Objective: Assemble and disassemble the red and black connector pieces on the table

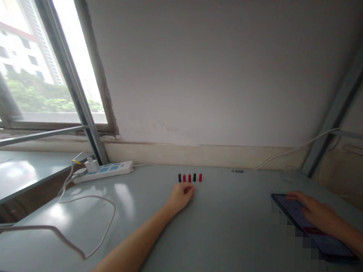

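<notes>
My left hand [181, 196] rests on the grey table just in front of a row of several small upright cylinders. Its fingers are curled in and closed; anything inside them is hidden or too small to make out. From left to right, the row has a black cylinder [179, 177], a red cylinder [184, 178], a second red cylinder [190, 178], another black cylinder [194, 177] and a red cylinder [200, 177] set slightly apart. At the right, my right hand [318, 212] lies with fingers stretched out over the dark screen of a tablet [297, 216].
A white power strip [104, 171] with plugs sits at the back left, its cable [109, 224] looping over the table [219, 236]. Small dark pieces [237, 171] lie by the wall. A metal post [334, 93] and a pale cord [283, 153] stand at the back right.
</notes>
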